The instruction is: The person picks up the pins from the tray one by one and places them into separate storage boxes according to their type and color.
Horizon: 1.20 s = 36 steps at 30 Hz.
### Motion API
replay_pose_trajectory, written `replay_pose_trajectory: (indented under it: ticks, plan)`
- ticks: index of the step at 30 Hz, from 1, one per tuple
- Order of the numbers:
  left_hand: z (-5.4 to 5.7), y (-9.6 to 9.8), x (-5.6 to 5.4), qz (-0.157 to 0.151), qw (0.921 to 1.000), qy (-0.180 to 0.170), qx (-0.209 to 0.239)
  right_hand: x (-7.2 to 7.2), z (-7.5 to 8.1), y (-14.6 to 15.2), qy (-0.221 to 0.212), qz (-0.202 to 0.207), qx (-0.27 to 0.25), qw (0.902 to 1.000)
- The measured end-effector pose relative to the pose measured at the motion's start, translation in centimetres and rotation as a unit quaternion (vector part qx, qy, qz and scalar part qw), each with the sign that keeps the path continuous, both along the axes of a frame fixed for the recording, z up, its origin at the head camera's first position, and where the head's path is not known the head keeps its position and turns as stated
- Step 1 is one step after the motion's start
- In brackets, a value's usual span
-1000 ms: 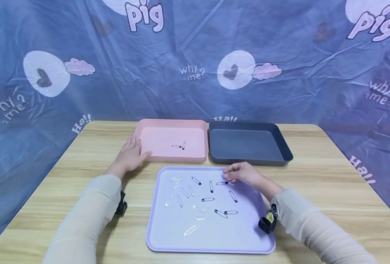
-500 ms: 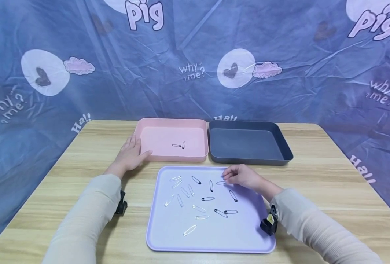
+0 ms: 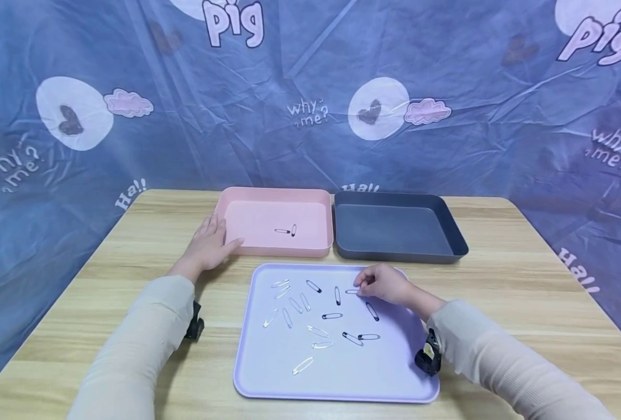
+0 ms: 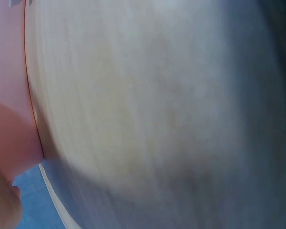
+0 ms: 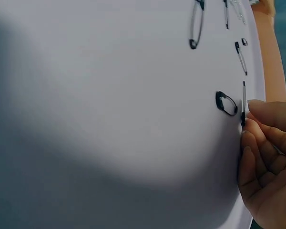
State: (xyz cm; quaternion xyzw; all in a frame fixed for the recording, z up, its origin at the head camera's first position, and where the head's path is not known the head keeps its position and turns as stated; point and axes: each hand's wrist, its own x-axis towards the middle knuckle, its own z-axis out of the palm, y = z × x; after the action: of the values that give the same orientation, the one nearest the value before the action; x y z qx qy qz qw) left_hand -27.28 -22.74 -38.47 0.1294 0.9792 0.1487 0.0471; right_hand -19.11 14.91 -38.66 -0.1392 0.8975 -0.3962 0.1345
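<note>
My left hand [image 3: 205, 245] rests at the left side of the pink tray [image 3: 253, 213], fingers spread along its wall and thumb at the front edge. In the left wrist view only a bit of that hand [image 4: 2, 207] shows beside the tray wall [image 4: 12, 105]. At the far right part of the lilac tray [image 3: 394, 373], my right hand [image 3: 386, 284] pinches a black-headed safety pin [image 3: 351, 291] between thumb and fingertips. The right wrist view shows this pin [image 5: 244, 98] edge-on, its black end at the fingertips, with another black safety pin [image 5: 226, 103] close by.
Silver safety pins [image 3: 303, 366] lie on the lilac tray's left half, several black ones [image 3: 332, 316] toward its middle and right. Two black safety pins [image 3: 282, 231] lie in the pink tray. A dark grey tray [image 3: 394, 230] stands right of it. A printed blue cloth [image 3: 237, 146] hangs behind the table.
My right hand has lowered slightly toward me, its fingers closing over the pin's black end, which was visible before. My left hand stays where it was at the pink tray.
</note>
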Motion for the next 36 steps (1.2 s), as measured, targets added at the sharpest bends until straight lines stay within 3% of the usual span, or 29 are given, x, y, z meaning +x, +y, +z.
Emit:
replay_pose_trajectory:
  ticks: [19, 30, 36]
  plan:
    - [0.23, -0.11, 0.05, 0.003, 1.0000, 0.002, -0.001, -0.37, 0.07, -0.30, 0.038, 0.055, 0.049, 0.9965]
    - [0.18, 0.02, 0.06, -0.005, 0.9999, 0.004, -0.008, -0.13, 0.49, -0.16, 0.000, 0.033, 0.023, 0.9992]
    - [-0.14, -0.03, -0.05, 0.000, 0.9999, -0.002, -0.010, -0.07, 0.54, -0.23, -0.025, 0.039, -0.035, 0.9983]
